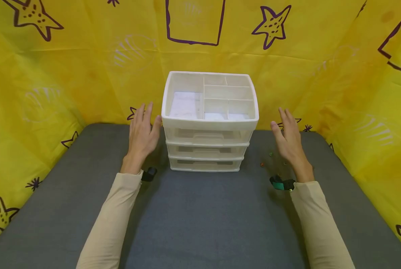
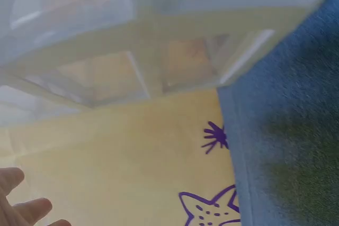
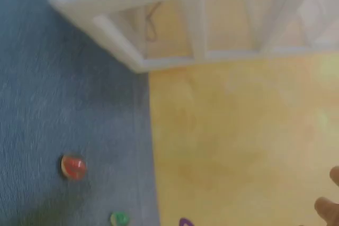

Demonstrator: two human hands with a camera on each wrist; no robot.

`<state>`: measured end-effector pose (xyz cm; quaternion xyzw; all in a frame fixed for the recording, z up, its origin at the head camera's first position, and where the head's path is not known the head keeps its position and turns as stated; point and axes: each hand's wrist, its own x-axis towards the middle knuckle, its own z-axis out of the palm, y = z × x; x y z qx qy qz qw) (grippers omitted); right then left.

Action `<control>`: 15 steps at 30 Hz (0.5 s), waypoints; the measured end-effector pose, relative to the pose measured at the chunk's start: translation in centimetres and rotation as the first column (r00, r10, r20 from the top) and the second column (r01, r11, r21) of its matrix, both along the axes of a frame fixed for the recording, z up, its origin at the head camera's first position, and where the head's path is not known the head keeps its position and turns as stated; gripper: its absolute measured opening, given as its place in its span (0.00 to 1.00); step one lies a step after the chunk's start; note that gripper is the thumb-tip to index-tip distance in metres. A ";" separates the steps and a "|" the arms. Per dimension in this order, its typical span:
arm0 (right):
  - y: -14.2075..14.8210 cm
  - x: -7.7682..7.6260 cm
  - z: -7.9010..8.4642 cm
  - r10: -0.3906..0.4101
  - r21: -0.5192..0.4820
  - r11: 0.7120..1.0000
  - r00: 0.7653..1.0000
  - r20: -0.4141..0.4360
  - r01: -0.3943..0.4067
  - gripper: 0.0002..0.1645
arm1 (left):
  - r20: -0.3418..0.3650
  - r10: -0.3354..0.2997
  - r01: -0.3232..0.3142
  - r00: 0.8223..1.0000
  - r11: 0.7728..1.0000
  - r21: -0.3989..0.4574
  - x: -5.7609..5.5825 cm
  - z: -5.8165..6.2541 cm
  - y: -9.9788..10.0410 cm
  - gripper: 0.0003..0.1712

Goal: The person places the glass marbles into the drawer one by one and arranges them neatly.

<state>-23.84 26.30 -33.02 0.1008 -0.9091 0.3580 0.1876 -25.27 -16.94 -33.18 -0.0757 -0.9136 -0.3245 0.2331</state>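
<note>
A white plastic drawer unit [image 1: 210, 125] stands at the back middle of the grey table, with three drawers below a divided open top. My left hand [image 1: 141, 136] is just left of the unit, fingers extended and thumb close to its side. To the right, my right hand [image 1: 289, 144] is held apart from the unit, its fingers straight and holding nothing. Fingertips of the left hand [image 2: 24, 207] show at the lower left of the left wrist view. In the right wrist view, fingertips of the right hand [image 3: 329, 205] appear at the right edge.
On the grey table [image 1: 204, 216], a small red piece [image 1: 262, 164] and a small green piece [image 1: 271, 154] lie between the unit and my right hand, with other tiny pieces near the wrist. Yellow patterned cloth [image 1: 96, 74] hangs behind and along both sides.
</note>
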 end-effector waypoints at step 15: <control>-2.1 2.1 0.8 0.058 -0.148 0.987 0.996 -0.065 -0.067 0.37 | -0.027 -0.036 0.040 0.999 0.992 0.122 1.1 1.0 0.8 0.33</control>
